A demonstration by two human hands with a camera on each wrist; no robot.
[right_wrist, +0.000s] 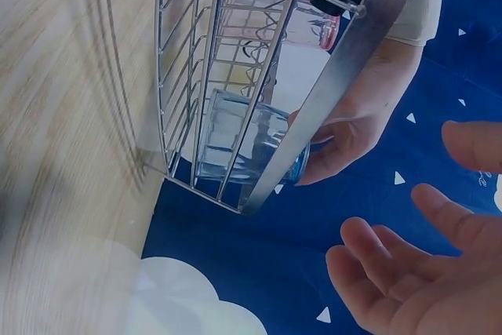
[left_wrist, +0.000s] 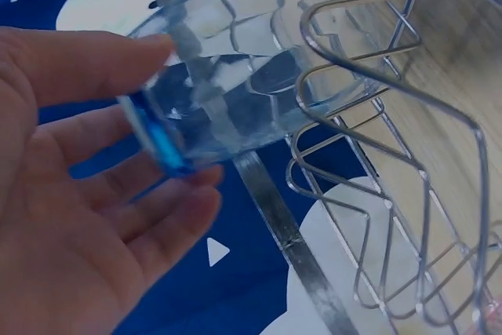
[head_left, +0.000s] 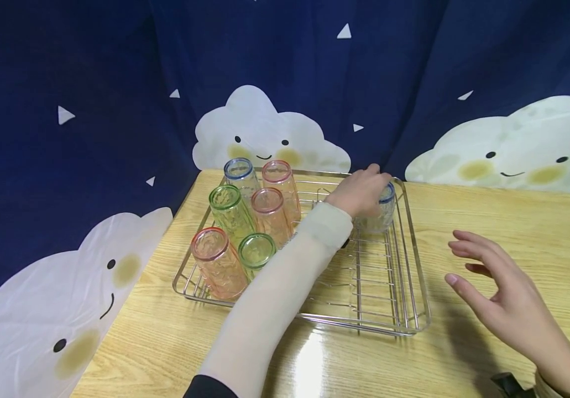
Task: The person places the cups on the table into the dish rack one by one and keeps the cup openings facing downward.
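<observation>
At the back right corner of a wire rack [head_left: 416, 260], my left hand [head_left: 361, 190] holds a clear glass [head_left: 378, 222] with a blue ring at its top end. The left wrist view has the thumb on one side of this glass [left_wrist: 235, 76] and the fingers around its blue end. The glass stands within the rack, against the wires. To the right of the rack, my right hand [head_left: 501, 290] hovers over the table, fingers spread and relaxed, touching nothing. In the right wrist view, the right hand [right_wrist: 416, 272] is apart from the rack and glass.
Several tinted glasses stand on the rack's left half, among them a red one [head_left: 219, 268], a green one [head_left: 237, 215], a pink one [head_left: 272, 218] and a blue-ringed one [head_left: 242, 174]. The rack sits on a wooden table [head_left: 464, 221]. A dark blue curtain [head_left: 289, 55] hangs behind.
</observation>
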